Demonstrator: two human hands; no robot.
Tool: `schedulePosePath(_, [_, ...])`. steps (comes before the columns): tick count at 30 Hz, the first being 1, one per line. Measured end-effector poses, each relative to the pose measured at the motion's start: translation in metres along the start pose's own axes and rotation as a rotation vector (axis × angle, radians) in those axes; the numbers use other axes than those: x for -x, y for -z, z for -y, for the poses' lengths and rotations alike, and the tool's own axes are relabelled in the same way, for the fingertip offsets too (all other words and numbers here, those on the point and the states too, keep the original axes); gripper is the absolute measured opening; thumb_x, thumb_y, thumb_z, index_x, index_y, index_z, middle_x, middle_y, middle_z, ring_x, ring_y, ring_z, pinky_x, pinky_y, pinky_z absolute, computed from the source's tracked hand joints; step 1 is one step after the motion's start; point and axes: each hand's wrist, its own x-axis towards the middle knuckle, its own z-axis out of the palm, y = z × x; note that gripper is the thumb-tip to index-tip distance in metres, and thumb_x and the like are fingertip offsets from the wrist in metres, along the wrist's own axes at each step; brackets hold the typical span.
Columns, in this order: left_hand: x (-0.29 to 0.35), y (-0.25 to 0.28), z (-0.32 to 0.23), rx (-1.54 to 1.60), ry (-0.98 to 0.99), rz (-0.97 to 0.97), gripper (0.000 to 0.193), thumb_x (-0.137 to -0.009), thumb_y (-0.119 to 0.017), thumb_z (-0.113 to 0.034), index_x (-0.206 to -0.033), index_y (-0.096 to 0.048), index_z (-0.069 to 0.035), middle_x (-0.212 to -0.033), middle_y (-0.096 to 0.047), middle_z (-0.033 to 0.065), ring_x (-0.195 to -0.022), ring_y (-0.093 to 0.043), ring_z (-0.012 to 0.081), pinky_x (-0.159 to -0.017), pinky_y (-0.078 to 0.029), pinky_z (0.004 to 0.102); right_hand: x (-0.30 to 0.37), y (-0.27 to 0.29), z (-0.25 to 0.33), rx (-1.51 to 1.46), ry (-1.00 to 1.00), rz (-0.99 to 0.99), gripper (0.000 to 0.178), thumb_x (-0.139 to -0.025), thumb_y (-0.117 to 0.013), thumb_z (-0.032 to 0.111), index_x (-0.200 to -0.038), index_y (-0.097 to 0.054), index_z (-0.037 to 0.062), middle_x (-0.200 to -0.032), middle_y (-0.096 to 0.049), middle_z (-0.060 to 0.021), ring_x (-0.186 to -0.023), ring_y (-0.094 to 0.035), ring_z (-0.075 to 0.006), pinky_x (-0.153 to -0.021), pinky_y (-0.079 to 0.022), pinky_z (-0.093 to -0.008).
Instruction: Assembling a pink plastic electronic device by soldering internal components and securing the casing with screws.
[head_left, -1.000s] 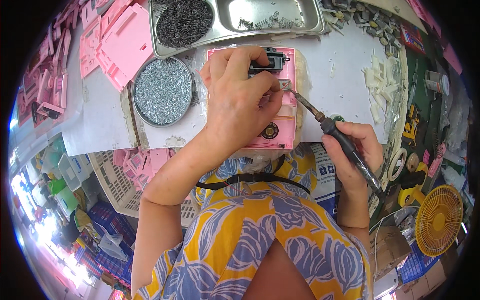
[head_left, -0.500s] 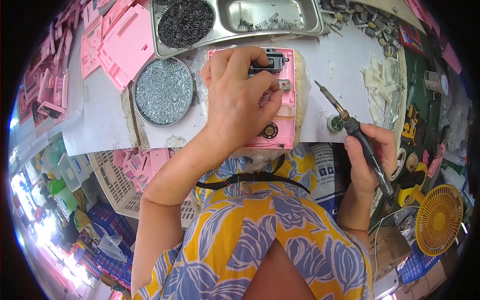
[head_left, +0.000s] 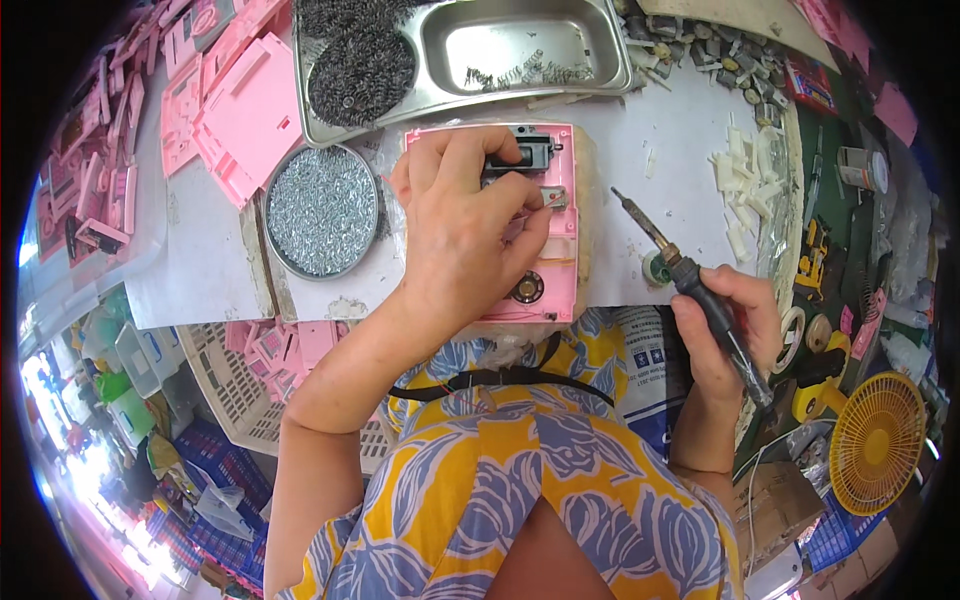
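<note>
A pink plastic casing [head_left: 563, 245] lies on the bench before me, holding a black block-shaped part [head_left: 535, 153], a small metal plate [head_left: 554, 197] and a round speaker [head_left: 527, 288]. My left hand [head_left: 465, 215] rests over its left half, thumb and index finger pinched at the metal plate. What looks like a thin reddish wire shows at those fingertips; the palm hides much of the casing. To the right, my right hand [head_left: 735, 325] grips a soldering iron [head_left: 702, 293] by its black handle. The iron's tip points up and left, apart from the casing.
A round tin of small screws [head_left: 322, 212] stands left of the casing. Behind is a metal tray [head_left: 420, 60] with springs. Pink panels [head_left: 245, 120] lie far left, white plastic pieces [head_left: 745, 185] at right. A green solder spool [head_left: 656, 268] sits near the iron; a yellow fan [head_left: 878, 443] stands lower right.
The whole view has shifted slightly, so the bench things appear lower and a little further left. Both hands keep nearly the same place relative to the casing and the iron stays held.
</note>
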Motion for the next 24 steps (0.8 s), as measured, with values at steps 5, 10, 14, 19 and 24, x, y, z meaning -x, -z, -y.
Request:
schedulePosePath(5, [0.0,0.001,-0.002,-0.002,0.008,0.015,0.016,-0.068,-0.084,-0.017,-0.079,-0.073,-0.015,-0.109,-0.059,0.0041,-0.101,-0.051,0.027,-0.088,-0.034,0.0406,0.0,-0.002,-0.002,0.004,0.022,-0.008,0.035,-0.079,-0.086,0.001,-0.106,-0.063,-0.0007,-0.076,-0.066,-0.0079,-0.062,-0.059,-0.0101,-0.055,-0.043,-0.0214])
schedulePosePath(10, [-0.001,0.001,-0.002,-0.005,0.017,0.015,0.015,-0.068,-0.084,-0.017,-0.078,-0.073,-0.014,-0.108,-0.059,0.004,-0.1,-0.051,0.027,-0.088,-0.034,0.0406,0.0,-0.001,-0.005,0.08,0.035,0.052,0.034,-0.077,-0.087,0.002,-0.103,-0.065,0.0004,-0.073,-0.066,-0.007,-0.058,-0.058,-0.0108,-0.051,-0.041,-0.022])
schedulePosePath(14, [-0.003,0.002,-0.004,-0.023,0.017,0.018,0.015,-0.068,-0.083,-0.017,-0.077,-0.072,-0.014,-0.107,-0.058,0.0037,-0.099,-0.051,0.0269,-0.086,-0.034,0.0406,-0.003,-0.008,-0.002,0.073,0.033,0.088,0.034,-0.075,-0.088,0.002,-0.102,-0.066,0.0008,-0.071,-0.065,-0.0063,-0.056,-0.058,-0.0116,-0.049,-0.041,-0.0232])
schedulePosePath(19, [-0.003,0.001,-0.005,-0.029,0.025,0.017,0.015,-0.067,-0.083,-0.016,-0.075,-0.07,-0.014,-0.106,-0.058,0.0034,-0.099,-0.051,0.0268,-0.085,-0.034,0.0407,-0.006,-0.018,-0.008,0.028,0.07,0.09,0.034,-0.074,-0.088,0.001,-0.1,-0.067,0.0012,-0.071,-0.064,-0.0072,-0.056,-0.059,-0.0134,-0.05,-0.043,-0.0249])
schedulePosePath(24, [-0.004,0.0,-0.005,-0.038,0.028,0.018,0.015,-0.066,-0.082,-0.014,-0.075,-0.07,-0.014,-0.104,-0.058,0.0033,-0.098,-0.051,0.0266,-0.085,-0.034,0.0407,-0.009,-0.023,-0.014,0.022,0.125,0.079,0.035,-0.073,-0.088,0.001,-0.1,-0.067,0.0014,-0.071,-0.064,-0.0077,-0.057,-0.061,-0.0155,-0.051,-0.044,-0.0258])
